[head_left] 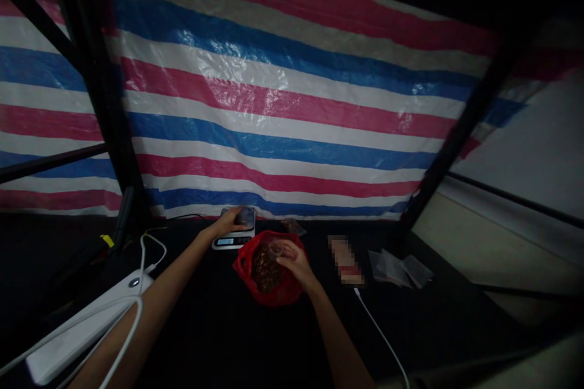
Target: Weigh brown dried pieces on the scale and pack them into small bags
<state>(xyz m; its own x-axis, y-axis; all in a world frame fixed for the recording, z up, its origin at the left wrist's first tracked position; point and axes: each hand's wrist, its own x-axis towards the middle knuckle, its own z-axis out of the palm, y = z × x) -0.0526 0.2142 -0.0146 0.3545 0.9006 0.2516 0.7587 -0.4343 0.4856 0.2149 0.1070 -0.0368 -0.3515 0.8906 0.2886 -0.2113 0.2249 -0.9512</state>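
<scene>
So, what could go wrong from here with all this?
The small clear cup in the right hand is held over the red bag, so dark pieces could spill. The left hand resting on the digital scale might skew its reading. The white cable across that arm could possibly snag.

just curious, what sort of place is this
Probably a makeshift work corner: a striped tarpaulin hangs behind a dark frame, and a digital scale sits on a black surface near a power strip.
</scene>
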